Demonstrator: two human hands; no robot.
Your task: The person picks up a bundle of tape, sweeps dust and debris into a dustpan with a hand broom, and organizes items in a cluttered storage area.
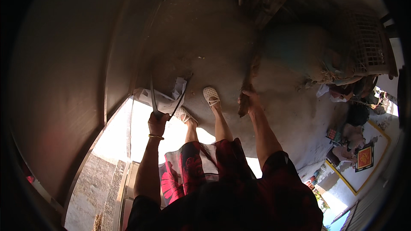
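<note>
My left hand (158, 124), with a bangle at the wrist, is closed around a dark long-armed tool (153, 98). Two thin arms spread upward from the grip in a V; whether they are tongs, shears or two separate pieces is unclear. My right hand (252, 101) grips a rough, stick-like piece (244, 106), apparently wood, near its lower end. Its upper part runs away from me into shadow, so the far end is hard to see. Beyond the left-hand tool, a pale crumpled plastic sheet or bag (160, 99) lies on the floor by my left shoe.
Close on the left stands a large smooth panel, perhaps a door (70, 70). A sunlit opening lies behind it. To the right are a slatted plastic crate (369, 45), a dark bluish bulk (289, 48), heaped bags and clutter (340, 93). Wooden boards (273, 3) lean ahead.
</note>
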